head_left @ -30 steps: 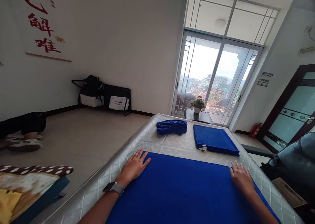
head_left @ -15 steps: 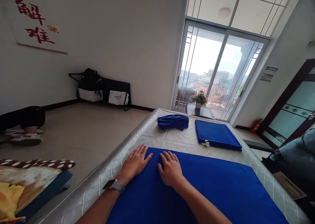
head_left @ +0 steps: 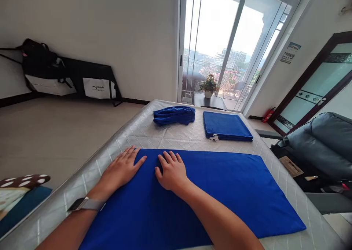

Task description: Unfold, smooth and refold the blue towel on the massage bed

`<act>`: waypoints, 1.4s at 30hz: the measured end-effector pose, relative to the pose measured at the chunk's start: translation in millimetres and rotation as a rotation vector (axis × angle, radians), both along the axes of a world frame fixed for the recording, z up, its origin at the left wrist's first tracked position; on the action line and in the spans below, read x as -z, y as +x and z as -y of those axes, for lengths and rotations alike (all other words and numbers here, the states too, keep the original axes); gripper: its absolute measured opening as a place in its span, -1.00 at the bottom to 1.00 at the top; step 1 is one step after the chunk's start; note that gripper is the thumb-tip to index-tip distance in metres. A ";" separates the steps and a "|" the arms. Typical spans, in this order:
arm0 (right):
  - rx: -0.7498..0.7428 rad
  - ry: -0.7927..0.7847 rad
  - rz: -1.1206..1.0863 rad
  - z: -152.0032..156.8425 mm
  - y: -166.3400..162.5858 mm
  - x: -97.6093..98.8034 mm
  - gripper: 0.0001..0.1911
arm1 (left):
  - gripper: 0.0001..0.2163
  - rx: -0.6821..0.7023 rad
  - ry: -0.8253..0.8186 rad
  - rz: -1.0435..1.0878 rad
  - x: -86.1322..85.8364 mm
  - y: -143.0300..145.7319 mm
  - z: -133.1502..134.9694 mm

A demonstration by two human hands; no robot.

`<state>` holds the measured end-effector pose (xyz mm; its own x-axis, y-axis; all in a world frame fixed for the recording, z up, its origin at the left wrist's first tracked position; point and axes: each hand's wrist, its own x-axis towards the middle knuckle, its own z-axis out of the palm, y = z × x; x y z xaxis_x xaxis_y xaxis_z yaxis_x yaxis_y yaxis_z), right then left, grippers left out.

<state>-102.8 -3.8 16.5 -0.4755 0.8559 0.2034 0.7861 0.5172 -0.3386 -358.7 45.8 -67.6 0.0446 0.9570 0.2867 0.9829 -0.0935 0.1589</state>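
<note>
A large blue cloth (head_left: pixel 228 191) lies spread flat on the silvery quilted table cover (head_left: pixel 132 136). My left hand (head_left: pixel 121 169), with a watch on its wrist, rests across the cloth's far left corner, fingers stretched out. Flat on the cloth near its far edge is my right hand (head_left: pixel 172 171), fingers slightly spread, holding nothing. Beyond them sit a bunched blue cloth (head_left: pixel 174 115) and, to its right, a neat stack of folded blue cloths (head_left: pixel 228 126) with white tags at its near corner.
A potted plant (head_left: pixel 208 85) stands on a dark chair or small table past the far edge. To the right is a dark leather armchair (head_left: pixel 327 143). A black rack (head_left: pixel 88 68) with bags lines the left wall; patterned fabric (head_left: pixel 24 182) shows at lower left.
The view has turned down and to the right, showing more of the spread cloth. Both hands remain flat on it; my right hand has shifted slightly away from the left.
</note>
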 end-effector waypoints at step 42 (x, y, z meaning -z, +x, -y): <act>0.766 -0.024 0.358 -4.0 426.1 46.3 -0.31 | -0.28 -0.070 -0.086 -0.042 -46.2 20.6 24.0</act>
<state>323.4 0.2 -29.8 0.2055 0.9701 0.1288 0.9785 -0.2064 -0.0067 -338.1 21.8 -21.4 -0.0130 0.9792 0.2026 0.9924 -0.0121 0.1221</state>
